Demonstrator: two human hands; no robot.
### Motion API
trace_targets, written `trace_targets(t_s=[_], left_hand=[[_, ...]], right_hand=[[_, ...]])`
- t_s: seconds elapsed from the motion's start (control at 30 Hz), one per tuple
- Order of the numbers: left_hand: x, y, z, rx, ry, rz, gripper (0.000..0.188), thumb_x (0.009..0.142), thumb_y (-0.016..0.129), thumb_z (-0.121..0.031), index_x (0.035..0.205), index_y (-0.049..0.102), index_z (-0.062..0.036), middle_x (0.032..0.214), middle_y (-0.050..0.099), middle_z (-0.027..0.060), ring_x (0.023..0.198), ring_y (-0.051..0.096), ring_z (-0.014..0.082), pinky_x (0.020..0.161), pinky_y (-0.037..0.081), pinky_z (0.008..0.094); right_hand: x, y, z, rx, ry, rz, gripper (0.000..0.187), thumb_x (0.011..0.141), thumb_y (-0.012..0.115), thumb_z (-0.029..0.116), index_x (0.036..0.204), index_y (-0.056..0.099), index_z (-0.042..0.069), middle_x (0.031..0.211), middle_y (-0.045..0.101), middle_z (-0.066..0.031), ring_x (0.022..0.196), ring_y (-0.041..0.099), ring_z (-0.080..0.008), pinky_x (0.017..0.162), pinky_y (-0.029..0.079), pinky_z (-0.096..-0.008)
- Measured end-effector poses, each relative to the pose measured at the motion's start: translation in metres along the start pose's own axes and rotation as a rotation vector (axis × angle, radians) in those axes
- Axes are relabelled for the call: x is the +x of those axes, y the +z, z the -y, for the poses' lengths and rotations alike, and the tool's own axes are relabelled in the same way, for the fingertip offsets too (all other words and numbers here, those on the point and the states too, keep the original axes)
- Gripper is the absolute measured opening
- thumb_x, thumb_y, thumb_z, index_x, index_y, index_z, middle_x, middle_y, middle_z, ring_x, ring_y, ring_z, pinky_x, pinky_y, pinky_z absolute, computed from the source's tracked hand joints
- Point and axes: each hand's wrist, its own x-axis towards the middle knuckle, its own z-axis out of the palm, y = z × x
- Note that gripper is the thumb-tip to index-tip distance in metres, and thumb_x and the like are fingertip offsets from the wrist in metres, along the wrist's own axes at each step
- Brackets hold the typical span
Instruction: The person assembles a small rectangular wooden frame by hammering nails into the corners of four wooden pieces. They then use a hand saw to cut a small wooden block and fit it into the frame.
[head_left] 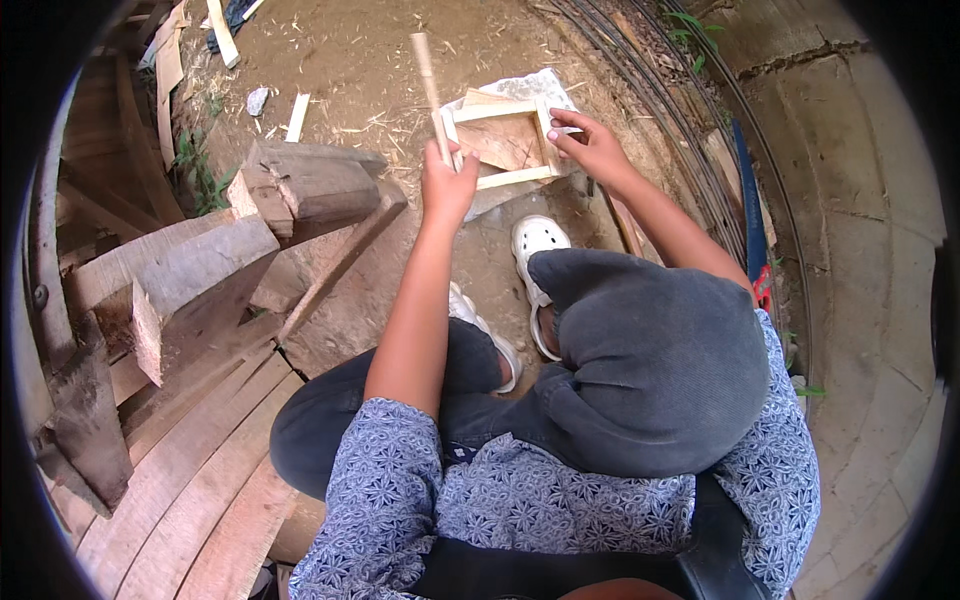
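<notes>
A small rectangular wooden frame [500, 109] of pale slats lies on a whitish slab [549, 90] on the ground ahead of me. My left hand [447, 187] is closed around the lower part of a round wooden stick [424, 75], which points up and away beside the frame's left side. Whether anything is fixed to the stick's gripped end is hidden by the hand. At the frame's right side, my right hand [592, 150] has its thumb and fingers bent in around the slat; any small thing between the fingertips cannot be made out.
Stacked timber blocks [325, 192] and long planks [215, 470] fill the left. Dark rods or cables [690, 165] run along the right, near a blue saw-like blade [747, 190] with a red handle. Wood shavings and offcuts [297, 118] litter the dirt.
</notes>
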Motion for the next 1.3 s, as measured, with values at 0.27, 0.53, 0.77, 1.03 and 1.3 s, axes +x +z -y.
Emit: trace_targets(t_s=[0.27, 0.53, 0.77, 1.03, 1.3], left_hand=[[-0.010, -0.003, -0.034, 0.077, -0.158, 0.121, 0.052, 0.097, 0.053, -0.043, 0.116, 0.049, 0.0054, 0.120, 0.054, 0.0261, 0.119, 0.052, 0.0414, 0.101, 0.038, 0.0499], [-0.036, 0.019, -0.048, 0.379, 0.250, 0.191, 0.039, 0.097, 0.054, -0.036, 0.125, 0.059, -0.0096, 0.118, 0.055, 0.0181, 0.120, 0.049, 0.0343, 0.099, 0.031, 0.0541], [-0.013, 0.004, 0.005, 0.295, 0.187, -0.241, 0.053, 0.083, 0.075, -0.022, 0.128, 0.055, -0.0029, 0.112, 0.059, 0.0127, 0.102, 0.058, 0.0242, 0.093, 0.045, 0.0432], [0.006, -0.007, 0.035, 0.035, 0.131, 0.052, 0.051, 0.085, 0.073, -0.010, 0.133, 0.058, -0.0032, 0.106, 0.064, 0.0097, 0.073, 0.062, 0.0126, 0.068, 0.053, 0.0279], [0.005, -0.001, 0.038, 0.026, 0.085, 0.038, 0.045, 0.083, 0.071, -0.010, 0.127, 0.062, -0.0072, 0.108, 0.061, 0.0108, 0.077, 0.062, 0.0193, 0.074, 0.054, 0.0326]], right_hand=[[-0.015, 0.017, 0.012, 0.059, 0.056, 0.182, 0.043, 0.096, 0.067, 0.029, 0.131, 0.061, 0.005, 0.109, 0.068, -0.0082, 0.096, 0.063, -0.0127, 0.082, 0.053, -0.0277], [-0.026, 0.018, 0.022, 0.351, 0.201, 0.054, 0.029, 0.100, 0.056, 0.015, 0.123, 0.062, -0.002, 0.103, 0.068, -0.0073, 0.093, 0.064, -0.0112, 0.081, 0.055, -0.0265], [-0.012, -0.004, -0.001, -0.196, -0.031, 0.003, 0.028, 0.096, 0.054, 0.016, 0.118, 0.068, 0.006, 0.103, 0.071, -0.0089, 0.092, 0.065, -0.0172, 0.086, 0.050, -0.0324], [0.005, -0.017, 0.008, -0.414, -0.133, 0.050, 0.023, 0.092, 0.062, 0.020, 0.107, 0.073, 0.008, 0.096, 0.074, -0.0103, 0.080, 0.068, -0.0209, 0.077, 0.054, -0.0352], [0.015, -0.014, 0.002, -0.342, -0.189, 0.007, 0.018, 0.087, 0.070, 0.021, 0.098, 0.072, 0.007, 0.088, 0.072, -0.0058, 0.068, 0.064, -0.0155, 0.066, 0.052, -0.0322]])
